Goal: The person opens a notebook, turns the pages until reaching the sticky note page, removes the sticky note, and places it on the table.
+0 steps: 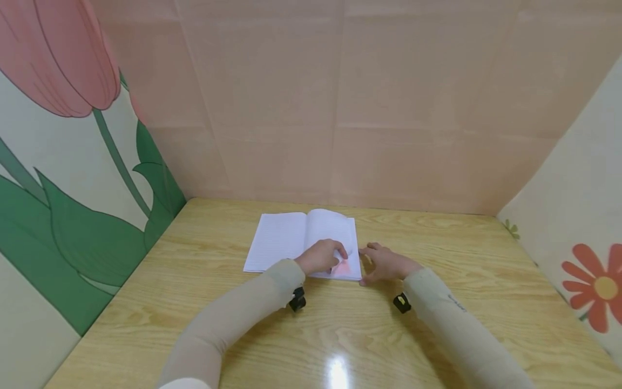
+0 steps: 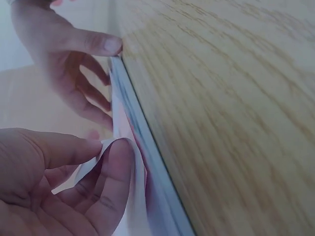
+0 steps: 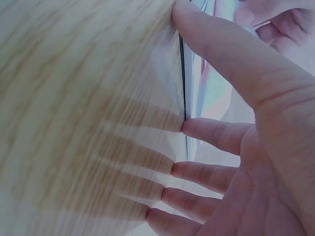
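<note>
An open notebook [image 1: 279, 240] with lined white pages lies on the wooden table. My left hand [image 1: 320, 255] is over the lower part of its right side, pinching a curled page [image 2: 140, 172] between thumb and fingers. Under the lifted page a pink printed patch [image 1: 343, 268] shows. At the notebook's right edge is my right hand [image 1: 386, 263], fingers spread. Its thumb is at the lower corner, and its fingertips [image 3: 192, 125] rest on the table along that edge, as the right wrist view shows.
The wooden table [image 1: 184, 302] reaches back to a pinkish sheet [image 1: 340, 108] hung behind it. Flower-painted walls [image 1: 73, 162] stand at the left and right. Dark wrist devices [image 1: 297, 299] hang under both sleeves.
</note>
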`<action>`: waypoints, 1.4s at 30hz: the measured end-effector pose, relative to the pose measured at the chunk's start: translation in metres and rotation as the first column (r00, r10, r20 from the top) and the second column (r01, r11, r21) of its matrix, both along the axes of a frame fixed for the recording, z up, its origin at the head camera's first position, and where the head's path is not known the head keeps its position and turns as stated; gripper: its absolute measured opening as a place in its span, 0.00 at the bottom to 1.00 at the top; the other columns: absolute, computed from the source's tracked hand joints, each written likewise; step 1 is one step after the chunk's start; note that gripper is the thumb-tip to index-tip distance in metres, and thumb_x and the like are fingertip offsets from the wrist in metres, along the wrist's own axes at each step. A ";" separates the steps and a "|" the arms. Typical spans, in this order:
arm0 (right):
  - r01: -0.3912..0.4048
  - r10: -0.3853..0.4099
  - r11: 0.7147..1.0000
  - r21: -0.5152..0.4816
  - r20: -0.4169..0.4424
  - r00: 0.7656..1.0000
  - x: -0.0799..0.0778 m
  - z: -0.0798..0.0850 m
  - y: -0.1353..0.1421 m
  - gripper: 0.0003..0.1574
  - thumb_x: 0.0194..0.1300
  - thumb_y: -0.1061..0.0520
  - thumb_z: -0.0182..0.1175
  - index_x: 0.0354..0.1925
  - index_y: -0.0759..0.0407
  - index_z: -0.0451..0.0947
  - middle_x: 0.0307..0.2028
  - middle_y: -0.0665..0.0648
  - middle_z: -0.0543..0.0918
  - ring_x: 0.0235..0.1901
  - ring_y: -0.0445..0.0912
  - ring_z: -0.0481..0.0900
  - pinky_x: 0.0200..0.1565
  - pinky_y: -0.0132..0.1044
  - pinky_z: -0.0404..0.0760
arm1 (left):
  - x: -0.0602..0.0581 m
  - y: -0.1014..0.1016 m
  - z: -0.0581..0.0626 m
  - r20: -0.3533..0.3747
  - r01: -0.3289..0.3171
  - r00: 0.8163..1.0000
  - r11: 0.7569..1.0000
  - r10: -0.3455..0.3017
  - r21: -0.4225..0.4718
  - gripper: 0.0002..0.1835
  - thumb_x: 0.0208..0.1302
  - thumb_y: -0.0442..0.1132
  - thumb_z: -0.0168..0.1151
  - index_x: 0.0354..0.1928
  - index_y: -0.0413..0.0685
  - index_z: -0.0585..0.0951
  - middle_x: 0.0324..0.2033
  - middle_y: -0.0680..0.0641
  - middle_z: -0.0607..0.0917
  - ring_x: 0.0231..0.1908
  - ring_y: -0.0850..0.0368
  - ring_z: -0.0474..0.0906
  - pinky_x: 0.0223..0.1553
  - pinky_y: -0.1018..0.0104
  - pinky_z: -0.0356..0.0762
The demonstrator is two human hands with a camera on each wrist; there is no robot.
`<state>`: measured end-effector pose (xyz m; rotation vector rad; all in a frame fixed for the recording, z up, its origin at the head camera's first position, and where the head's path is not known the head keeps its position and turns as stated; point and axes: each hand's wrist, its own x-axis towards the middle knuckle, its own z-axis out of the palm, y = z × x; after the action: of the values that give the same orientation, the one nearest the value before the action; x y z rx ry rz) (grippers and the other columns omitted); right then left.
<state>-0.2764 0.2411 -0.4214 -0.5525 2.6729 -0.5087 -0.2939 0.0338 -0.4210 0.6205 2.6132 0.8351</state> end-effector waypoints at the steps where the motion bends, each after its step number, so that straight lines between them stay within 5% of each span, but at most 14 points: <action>1: -0.002 0.002 1.000 0.001 -0.004 1.000 0.000 0.000 0.000 0.55 0.53 0.43 0.72 0.70 0.65 0.60 0.70 0.77 0.51 0.68 0.72 0.52 0.63 0.69 0.58 | 0.000 -0.001 0.001 -0.007 -0.003 1.000 1.000 0.003 0.006 0.11 0.65 0.30 0.58 0.45 0.50 0.83 0.47 0.47 0.82 0.18 0.61 0.74 0.22 0.72 0.70; 13: 0.008 -0.008 1.000 0.001 -0.014 1.000 0.000 -0.001 0.000 0.56 0.51 0.43 0.73 0.69 0.64 0.60 0.70 0.77 0.52 0.68 0.72 0.52 0.62 0.69 0.58 | 0.006 -0.019 0.030 -0.097 -0.014 0.995 0.991 0.027 0.130 0.13 0.61 0.28 0.59 0.47 0.46 0.82 0.44 0.44 0.84 0.20 0.61 0.77 0.24 0.72 0.74; 19: 0.016 -0.016 1.000 0.003 -0.010 1.000 0.000 0.000 0.000 0.56 0.51 0.43 0.73 0.70 0.64 0.60 0.70 0.76 0.52 0.69 0.71 0.52 0.62 0.68 0.58 | 0.007 -0.039 0.047 -0.100 -0.063 0.991 0.978 0.084 0.200 0.11 0.63 0.30 0.58 0.45 0.50 0.81 0.38 0.45 0.84 0.23 0.60 0.79 0.24 0.70 0.72; 23: 0.017 -0.017 1.000 -0.013 -0.008 1.000 0.001 0.000 0.000 0.57 0.51 0.44 0.74 0.70 0.65 0.60 0.71 0.76 0.51 0.69 0.71 0.51 0.63 0.68 0.57 | 0.009 -0.054 0.054 -0.087 -0.108 0.987 0.966 0.131 0.236 0.10 0.65 0.32 0.58 0.46 0.50 0.81 0.42 0.45 0.82 0.25 0.59 0.80 0.27 0.68 0.76; 35: 0.011 -0.011 1.000 -0.013 -0.006 1.000 0.000 -0.001 0.000 0.57 0.52 0.44 0.73 0.70 0.66 0.59 0.71 0.76 0.51 0.69 0.71 0.50 0.64 0.68 0.57 | 0.010 -0.105 0.066 -0.092 -0.204 0.963 0.904 0.255 0.375 0.07 0.63 0.30 0.60 0.43 0.43 0.81 0.36 0.43 0.79 0.32 0.55 0.79 0.33 0.66 0.83; 42: 0.011 -0.011 1.000 -0.002 -0.007 1.000 -0.001 -0.002 0.001 0.57 0.52 0.42 0.73 0.70 0.65 0.59 0.71 0.75 0.51 0.69 0.70 0.51 0.64 0.67 0.58 | 0.013 -0.137 0.060 -0.061 -0.268 0.947 0.879 0.316 0.394 0.08 0.63 0.29 0.60 0.43 0.39 0.80 0.35 0.41 0.78 0.33 0.53 0.78 0.33 0.67 0.83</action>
<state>-0.2770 0.2418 -0.4238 -0.5414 2.6836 -0.5141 -0.2811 -0.1029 -0.3612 0.3800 2.7156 1.4695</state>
